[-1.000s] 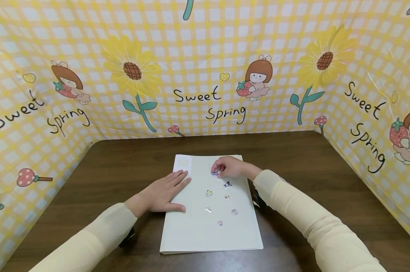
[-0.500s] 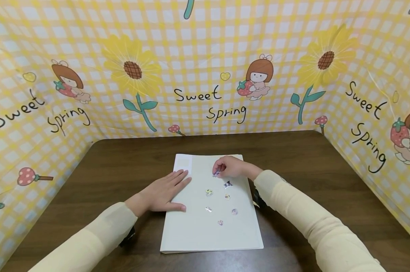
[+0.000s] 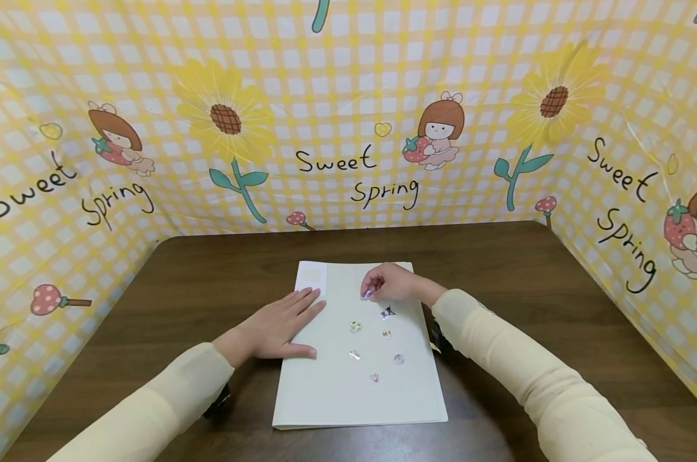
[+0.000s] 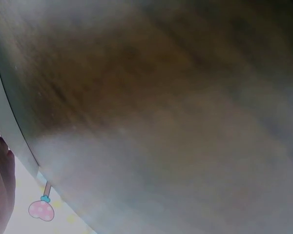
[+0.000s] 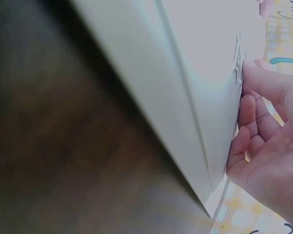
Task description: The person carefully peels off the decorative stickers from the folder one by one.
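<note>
A white folder (image 3: 325, 401) lies on the table in the head view. My left hand (image 3: 276, 326) rests flat across its left edge, fingers straight and thumb spread. Near the folder's upper right, my right hand (image 3: 390, 282) pinches a small purple sticker (image 3: 367, 294) between thumb and fingers; the fingers partly cover it. Just below that hand is a dark star-like sticker (image 3: 387, 313). A yellowish sticker (image 3: 355, 326) lies to its left. In the right wrist view, the curled fingers (image 5: 246, 109) sit close to the folder's surface.
Several more small stickers lie lower on the folder, among them a round purple one (image 3: 398, 359) and a pinkish one (image 3: 374, 378). A pale label (image 3: 311, 277) marks the folder's top left. Brown table (image 3: 210, 269) surrounds it, with a checked cloth (image 3: 337, 77) behind.
The purple sticker, flat under my right fingertips a second ago, is now tilted up between them. My right hand has shifted very slightly; the left hand stays in place.
</note>
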`<state>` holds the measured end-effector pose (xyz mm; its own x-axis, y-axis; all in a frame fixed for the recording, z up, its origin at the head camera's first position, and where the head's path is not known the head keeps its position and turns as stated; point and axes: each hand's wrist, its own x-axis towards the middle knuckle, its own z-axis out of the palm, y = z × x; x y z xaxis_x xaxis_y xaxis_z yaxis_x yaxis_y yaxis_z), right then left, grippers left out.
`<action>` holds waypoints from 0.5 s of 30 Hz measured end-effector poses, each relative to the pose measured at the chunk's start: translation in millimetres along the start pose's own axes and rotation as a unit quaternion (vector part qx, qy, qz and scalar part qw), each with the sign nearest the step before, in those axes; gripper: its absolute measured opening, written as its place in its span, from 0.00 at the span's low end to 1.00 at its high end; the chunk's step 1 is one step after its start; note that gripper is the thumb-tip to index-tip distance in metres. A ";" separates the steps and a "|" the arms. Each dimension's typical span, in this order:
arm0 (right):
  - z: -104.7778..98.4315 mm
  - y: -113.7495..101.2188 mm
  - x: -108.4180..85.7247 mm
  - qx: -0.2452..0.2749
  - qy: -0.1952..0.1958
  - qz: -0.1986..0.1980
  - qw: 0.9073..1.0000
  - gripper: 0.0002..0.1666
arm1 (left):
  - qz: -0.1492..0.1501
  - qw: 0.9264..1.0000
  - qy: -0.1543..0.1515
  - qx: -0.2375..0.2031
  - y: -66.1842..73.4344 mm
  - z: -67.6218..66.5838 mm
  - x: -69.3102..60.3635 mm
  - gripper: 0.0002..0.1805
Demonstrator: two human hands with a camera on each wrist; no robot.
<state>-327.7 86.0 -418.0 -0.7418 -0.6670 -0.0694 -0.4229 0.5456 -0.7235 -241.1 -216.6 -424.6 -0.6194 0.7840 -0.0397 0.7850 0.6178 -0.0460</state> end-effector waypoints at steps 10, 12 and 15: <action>-2.5 -0.5 -1.5 0.012 0.016 0.020 1.000 0.11 | 0.004 1.000 0.006 0.013 -0.6 -0.7 0.0 0.53; -3.3 -1.5 -2.8 0.014 0.020 0.029 0.999 0.11 | 0.004 1.000 0.004 0.014 -0.4 -1.1 0.1 0.53; -4.5 -2.1 -4.5 0.015 0.027 0.035 0.999 0.10 | 0.003 1.000 0.000 0.014 0.0 -2.1 0.0 0.53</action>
<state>-325.8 90.2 -413.0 -0.7962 -0.5990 -0.0851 -0.3534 0.5747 -0.7381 -241.1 -216.5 -422.5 -0.6142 0.7881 -0.0410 0.7884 0.6107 -0.0738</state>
